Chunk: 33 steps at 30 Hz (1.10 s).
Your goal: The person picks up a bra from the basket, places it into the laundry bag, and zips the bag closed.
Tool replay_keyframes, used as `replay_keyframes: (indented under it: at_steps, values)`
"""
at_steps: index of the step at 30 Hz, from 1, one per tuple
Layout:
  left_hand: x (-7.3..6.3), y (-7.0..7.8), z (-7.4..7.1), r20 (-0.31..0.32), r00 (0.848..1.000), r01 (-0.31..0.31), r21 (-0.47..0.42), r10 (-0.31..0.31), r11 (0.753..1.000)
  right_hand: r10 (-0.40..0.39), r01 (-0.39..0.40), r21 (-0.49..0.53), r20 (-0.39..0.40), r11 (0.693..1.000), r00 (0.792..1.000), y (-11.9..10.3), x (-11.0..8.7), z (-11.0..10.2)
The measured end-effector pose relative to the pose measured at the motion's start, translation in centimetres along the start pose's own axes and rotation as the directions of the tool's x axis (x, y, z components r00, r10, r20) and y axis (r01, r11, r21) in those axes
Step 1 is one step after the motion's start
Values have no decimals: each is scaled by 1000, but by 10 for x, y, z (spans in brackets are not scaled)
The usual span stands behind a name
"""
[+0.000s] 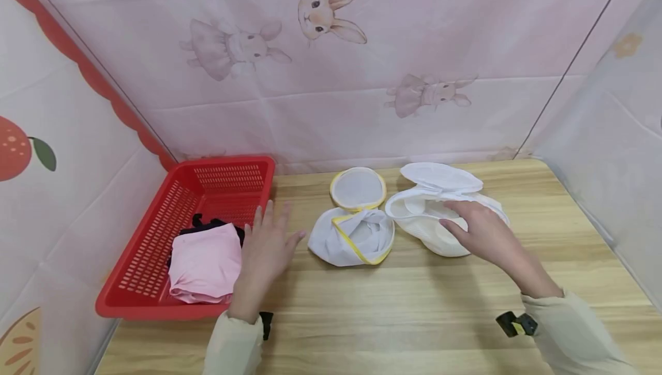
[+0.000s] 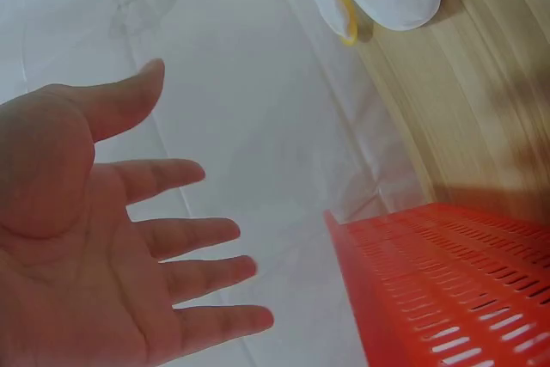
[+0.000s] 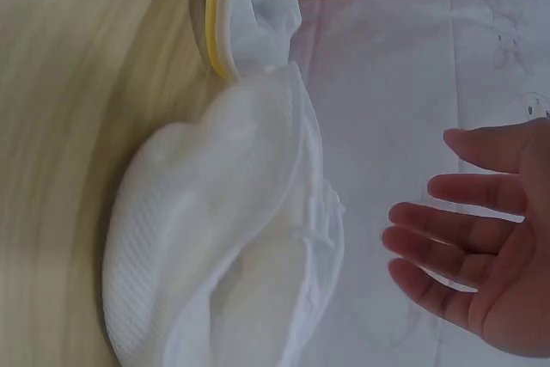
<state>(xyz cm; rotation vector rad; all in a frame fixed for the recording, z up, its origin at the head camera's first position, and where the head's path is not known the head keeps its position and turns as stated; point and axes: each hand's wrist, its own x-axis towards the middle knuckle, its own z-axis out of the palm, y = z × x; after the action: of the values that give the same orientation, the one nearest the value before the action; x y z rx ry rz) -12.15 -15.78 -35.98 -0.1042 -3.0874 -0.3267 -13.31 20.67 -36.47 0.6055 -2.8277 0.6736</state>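
My left hand [image 1: 266, 251], fingers spread and straight, hovers at the right side of a red plastic basket [image 1: 135, 248]. Inside that basket lie a folded pink cloth [image 1: 204, 263] and a black cloth [image 1: 207, 226] partly under it. Above a white mesh laundry bag [image 1: 439, 243] with its lid flipped back, my right hand [image 1: 483, 231] hangs with loosely bent fingers and holds nothing; the right wrist view shows it apart from the bag [image 3: 198, 238]. Between the hands sits a second white mesh bag [image 1: 331, 240] with yellow trim, its round lid [image 1: 358, 188] folded back.
The wooden table [image 1: 362, 317] meets a pink rabbit-print cloth wall [image 1: 320, 111] at the back. Printed cloth walls also stand at the left and right. The basket's raised rim [image 1: 165, 310] lies along the table's left side.
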Motion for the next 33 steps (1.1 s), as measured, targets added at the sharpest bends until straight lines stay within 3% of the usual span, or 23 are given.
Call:
replay_keyframes:
  at_steps: [5, 8, 17, 24, 26, 31, 33]
  values:
    - [-1, -3, -2, -5, 1000, 6, -36, -6, 999, -25, 30, 141, -35, 990, 999, -2, 6, 18]
    - [-2, -4, -3, -5, 1000, 7, -58, -8, 998, -27, 27, 225, -4, 974, 1000, -2, 8, 32]
    - [-9, -7, -8, 5, 999, 53, -85, -52, 995, 21, -83, 349, 179, 933, 984, -5, 16, 68]
    - [-16, -17, -19, 1, 998, 69, -130, -69, 989, 133, -213, 392, 220, 895, 966, -10, 21, 96]
    - [-18, -23, -24, -9, 996, 81, -139, -83, 987, 191, -286, 424, 252, 860, 949, -12, 22, 103]
    - [-25, -37, -40, -11, 990, 140, -143, -143, 980, 339, -469, 474, 337, 745, 879, -18, 24, 115]
    - [-27, -43, -47, 7, 985, 170, -147, -171, 974, 376, -508, 472, 351, 720, 858, -20, 26, 118]
